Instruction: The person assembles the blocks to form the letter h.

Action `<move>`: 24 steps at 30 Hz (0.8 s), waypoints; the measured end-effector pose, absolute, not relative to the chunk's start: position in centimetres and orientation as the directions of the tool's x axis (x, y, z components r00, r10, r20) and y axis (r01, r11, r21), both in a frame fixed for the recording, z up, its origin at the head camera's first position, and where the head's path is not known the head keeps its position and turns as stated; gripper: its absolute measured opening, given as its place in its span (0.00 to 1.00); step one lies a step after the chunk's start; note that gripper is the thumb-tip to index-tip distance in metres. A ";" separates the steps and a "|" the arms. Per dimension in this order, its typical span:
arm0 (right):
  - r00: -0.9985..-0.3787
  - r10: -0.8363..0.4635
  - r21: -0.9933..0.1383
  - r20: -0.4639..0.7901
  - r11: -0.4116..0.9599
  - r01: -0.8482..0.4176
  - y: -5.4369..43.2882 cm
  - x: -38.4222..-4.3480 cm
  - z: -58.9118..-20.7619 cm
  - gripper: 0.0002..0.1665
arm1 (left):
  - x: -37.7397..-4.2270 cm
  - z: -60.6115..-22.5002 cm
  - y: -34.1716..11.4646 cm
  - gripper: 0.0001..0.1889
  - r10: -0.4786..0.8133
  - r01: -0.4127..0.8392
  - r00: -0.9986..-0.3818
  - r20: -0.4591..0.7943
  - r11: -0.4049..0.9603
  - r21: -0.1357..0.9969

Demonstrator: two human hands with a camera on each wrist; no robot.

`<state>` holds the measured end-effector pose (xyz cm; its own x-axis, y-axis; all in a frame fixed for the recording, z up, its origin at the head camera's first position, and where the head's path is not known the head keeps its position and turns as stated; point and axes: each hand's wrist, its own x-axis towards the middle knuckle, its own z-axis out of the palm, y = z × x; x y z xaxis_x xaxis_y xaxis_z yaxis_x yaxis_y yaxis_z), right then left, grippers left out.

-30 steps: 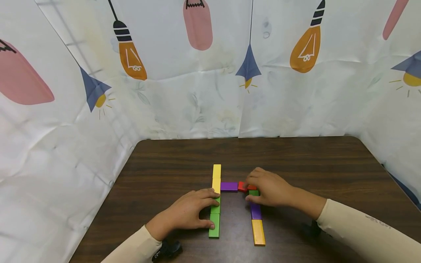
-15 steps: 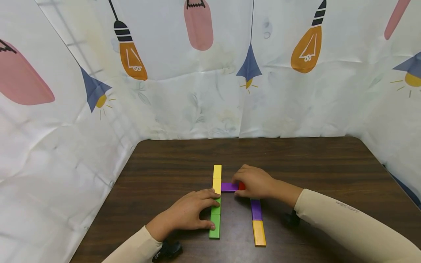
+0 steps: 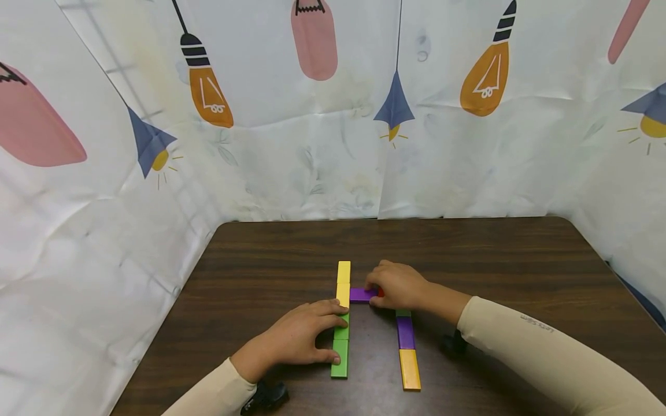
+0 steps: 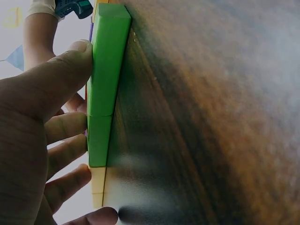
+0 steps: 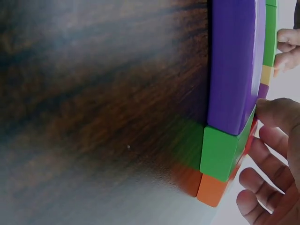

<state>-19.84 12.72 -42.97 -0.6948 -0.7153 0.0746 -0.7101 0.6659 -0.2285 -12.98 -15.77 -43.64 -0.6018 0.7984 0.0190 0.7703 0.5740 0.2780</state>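
Observation:
My left hand lies with its fingers spread along a row of blocks, thumb on the near green block and fingertips on the far green block. Two yellow blocks continue that row away from me. From it a purple block runs right, and my right hand pinches its right end, thumb on the near side and fingers on the far side. A red block shows behind the thumb, partly covered by the hand. In the left wrist view the left thumb touches the green block's top edge.
On the right a second row holds a green block, another purple block and an orange block. An orange-red block adjoins its far end. The brown table meets a printed white curtain behind.
My right hand has shifted left along the crossing blocks, from the red ones to the purple block's end, and now covers most of the red. The left hand stays in place.

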 end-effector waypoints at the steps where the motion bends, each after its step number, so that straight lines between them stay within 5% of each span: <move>1: -0.699 -0.711 -0.226 0.072 0.671 -0.706 12.7 -19.9 -43.0 0.13 | -13.0 -43.6 -15.8 0.32 0.798 0.769 -0.603 0.015 0.575 0.280; 13: -0.743 -0.669 -0.234 0.021 0.719 -0.654 13.5 -19.7 -42.3 0.25 | -13.0 -43.6 -15.7 0.31 0.801 0.775 -0.599 0.017 0.573 0.266; 24: -0.769 -0.640 -0.267 -0.005 0.741 -0.616 14.3 -19.8 -42.7 0.25 | -12.9 -43.6 -15.7 0.31 0.800 0.775 -0.599 0.022 0.573 0.268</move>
